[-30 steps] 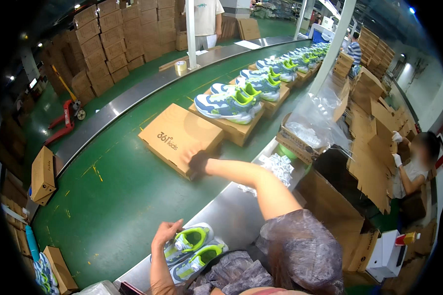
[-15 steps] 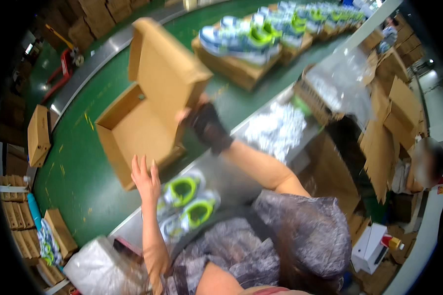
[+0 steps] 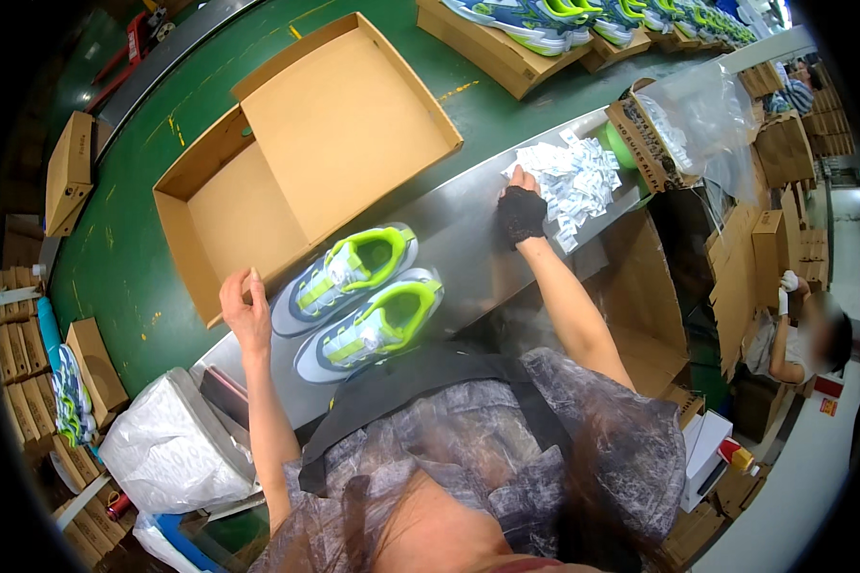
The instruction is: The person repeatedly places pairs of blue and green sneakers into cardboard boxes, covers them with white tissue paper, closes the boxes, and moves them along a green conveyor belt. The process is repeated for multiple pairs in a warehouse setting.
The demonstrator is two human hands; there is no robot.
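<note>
Can see two blue and bright green shoes (image 3: 354, 341) side by side on the shiny desk (image 3: 454, 253), toes pointing down to the left, heels up to the right, long sides slanting the same way. Can see the left hand (image 3: 247, 310) with grip partly spread, fingers bent at the near edge of the brown box (image 3: 234, 215), and the right hand (image 3: 523, 212) with grip curled at the white packets (image 3: 583, 181). Cannot tell if pinching anything with either.
</note>
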